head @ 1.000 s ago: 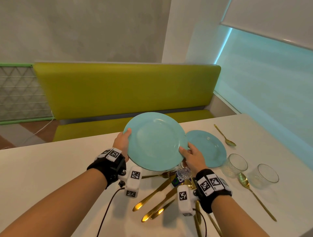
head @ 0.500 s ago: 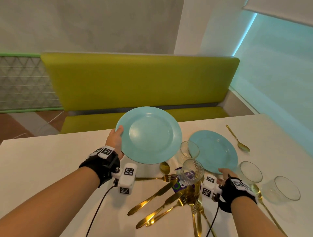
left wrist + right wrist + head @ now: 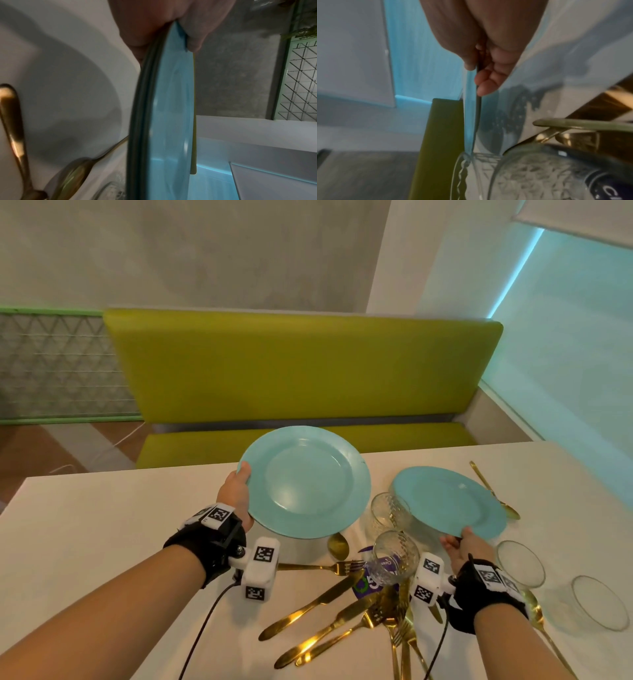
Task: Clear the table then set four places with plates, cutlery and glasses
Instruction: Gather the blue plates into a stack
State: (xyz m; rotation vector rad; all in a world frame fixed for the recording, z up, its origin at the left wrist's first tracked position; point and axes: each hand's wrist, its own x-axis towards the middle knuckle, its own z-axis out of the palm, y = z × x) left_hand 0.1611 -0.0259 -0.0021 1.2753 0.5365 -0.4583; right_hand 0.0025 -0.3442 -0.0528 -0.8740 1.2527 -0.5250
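I hold a light blue plate (image 3: 305,481) above the white table (image 3: 102,525), my left hand (image 3: 241,484) gripping its left rim. The left wrist view shows the thumb on top of that plate (image 3: 168,108) and the fingers (image 3: 137,35) under it. A second blue plate (image 3: 448,501) lies to the right. My right hand (image 3: 459,541) pinches its near rim, thumb above and fingers (image 3: 488,79) below the plate edge (image 3: 471,115). Its left edge meets an upright glass (image 3: 388,510).
A tipped glass (image 3: 394,556) lies on a purple packet (image 3: 370,580) beside a heap of gold cutlery (image 3: 359,611). Two glasses (image 3: 520,563) (image 3: 597,601) stand at the right, and a gold spoon (image 3: 493,491) lies beyond the second plate. A green bench (image 3: 301,364) runs behind the table.
My right hand let go of the first plate, moved right and took hold of the second plate's near rim. The left hand alone now carries the first plate.
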